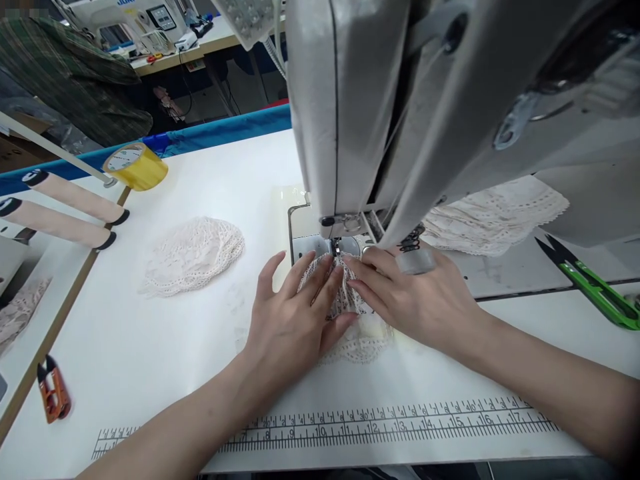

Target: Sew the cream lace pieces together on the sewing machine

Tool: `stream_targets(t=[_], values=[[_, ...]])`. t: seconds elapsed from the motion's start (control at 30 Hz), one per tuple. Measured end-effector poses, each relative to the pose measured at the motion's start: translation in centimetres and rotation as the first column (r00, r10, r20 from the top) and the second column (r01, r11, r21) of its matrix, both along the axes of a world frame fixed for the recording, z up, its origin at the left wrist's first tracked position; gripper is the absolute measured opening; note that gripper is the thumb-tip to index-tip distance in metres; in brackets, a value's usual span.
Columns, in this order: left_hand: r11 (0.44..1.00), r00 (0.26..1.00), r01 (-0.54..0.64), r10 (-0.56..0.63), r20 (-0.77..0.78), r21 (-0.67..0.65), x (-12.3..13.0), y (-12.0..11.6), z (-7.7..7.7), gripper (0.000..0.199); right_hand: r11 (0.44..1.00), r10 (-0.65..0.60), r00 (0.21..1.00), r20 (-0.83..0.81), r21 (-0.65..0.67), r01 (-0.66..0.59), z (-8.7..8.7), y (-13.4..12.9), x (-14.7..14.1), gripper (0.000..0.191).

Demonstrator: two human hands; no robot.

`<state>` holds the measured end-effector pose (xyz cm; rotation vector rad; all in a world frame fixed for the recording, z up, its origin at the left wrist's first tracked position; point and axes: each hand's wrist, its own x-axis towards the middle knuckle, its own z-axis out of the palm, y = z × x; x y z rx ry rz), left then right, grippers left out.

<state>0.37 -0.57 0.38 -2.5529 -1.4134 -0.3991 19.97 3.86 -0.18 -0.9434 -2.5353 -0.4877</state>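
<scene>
Left hand (293, 310): open, palm down, fingers spread and slightly bent, with some fingertips resting on a piece of pale lace (363, 347). Thumb reaches across the near part of the same lace.

Right hand (420, 290): comes in from the other side, fingers bent and close together, tips at the right edge of the lace. Cannot tell whether it pinches the fabric or only presses on it; a machine part covers some of the back of the hand.

Lace position: on the white table (175, 367), between the two hands, its far end gathered up at the presser foot (337, 247) of the sewing machine (345, 100), its scalloped near edge lying flat toward the person. Exact contact under the foot is too small to tell.

Surroundings: second lace bundle (197, 257) lies left of the left hand, well apart from it. Stack of lace pieces (495, 217) sits beyond the right hand, green-handled scissors (595, 287) just beside it, blades partly apart. Printed ruler scale (325, 430) runs along the near table edge, partly under the left forearm. Orange snips (54, 393) lie at far left; yellow tape roll (145, 170) stands near two thread spools (60, 223)
</scene>
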Motion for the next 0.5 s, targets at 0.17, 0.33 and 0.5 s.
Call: stream_targets(t=[0.17,0.33,0.5], values=[[1.000,0.999,-0.013,0.014,0.032,-0.024,0.04,0.03,0.14,0.042,0.999,0.006,1.000,-0.013,-0.031,-0.007,-0.09,0.33,0.06,0.028],[1.000,0.999,-0.015,0.016,0.040,-0.017,0.19,0.02,0.11,0.042,0.999,0.005,1.000,-0.008,-0.047,-0.006,0.05,0.38,0.14,0.026],[1.000,0.999,-0.011,0.012,0.046,-0.014,0.15,-0.01,-0.04,0.042,0.999,0.016,1.000,0.002,-0.029,-0.016,0.11,0.48,0.22,0.023]])
